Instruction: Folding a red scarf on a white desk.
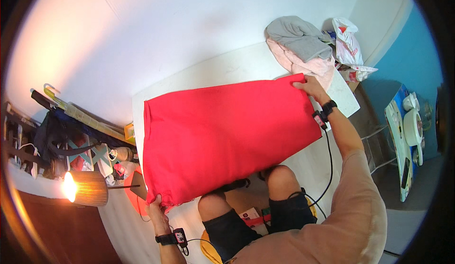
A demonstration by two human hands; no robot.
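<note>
A large red cloth is spread wide over the white table, its near edge hanging above my knees. My left hand pinches the cloth at its near left corner, where the fabric is bunched and wrinkled. At the far right corner, my right hand grips the cloth, thumb on top and the other fingers partly hidden. The left edge shows a narrow fold, and the middle lies fairly smooth.
A grey towel lies on a pink one at the table's far right, beside a white plastic bag. Left of the table stand a lit lamp and an umbrella. Cables run from bands on both wrists.
</note>
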